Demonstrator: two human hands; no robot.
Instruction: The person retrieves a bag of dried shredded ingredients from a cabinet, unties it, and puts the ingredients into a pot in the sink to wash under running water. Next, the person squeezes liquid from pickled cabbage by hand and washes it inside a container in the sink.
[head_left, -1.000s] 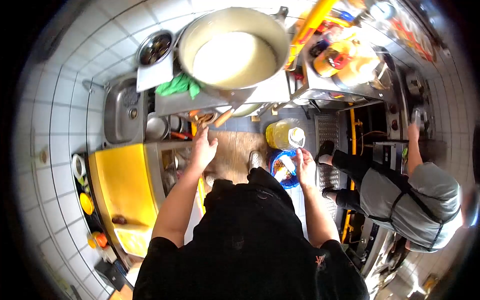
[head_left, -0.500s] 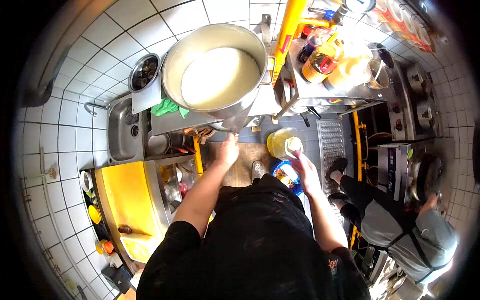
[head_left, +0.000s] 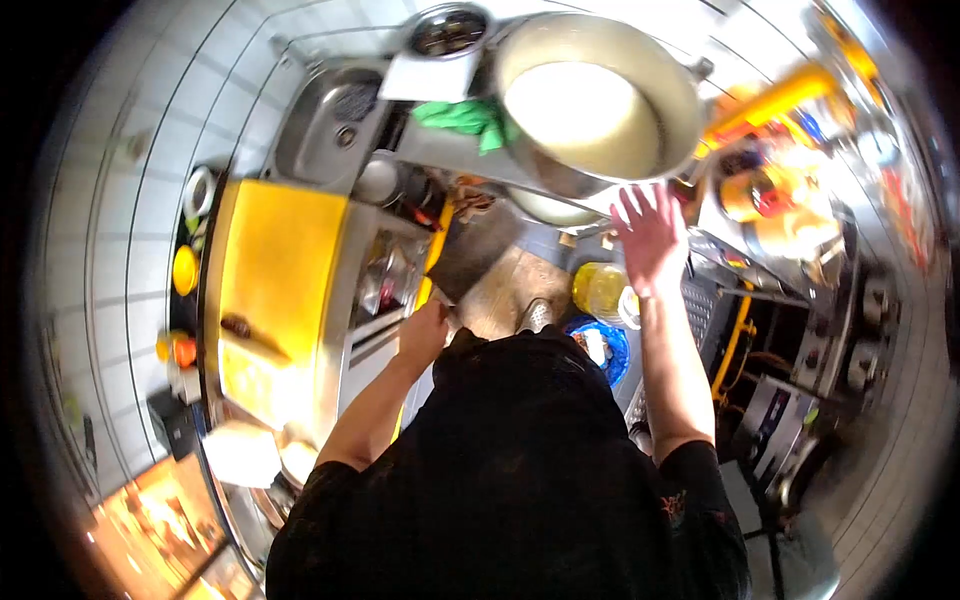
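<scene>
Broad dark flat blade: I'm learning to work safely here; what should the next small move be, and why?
Probably ease the broad dark flat blade left toward the bright-yellow rectangular board: the bare left hand appears to hold it near that board, and the bare right hand is open and clear of it.

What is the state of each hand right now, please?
Left hand: closed, holding a broad-bladed knife.
Right hand: open, spread, holding nothing.
</scene>
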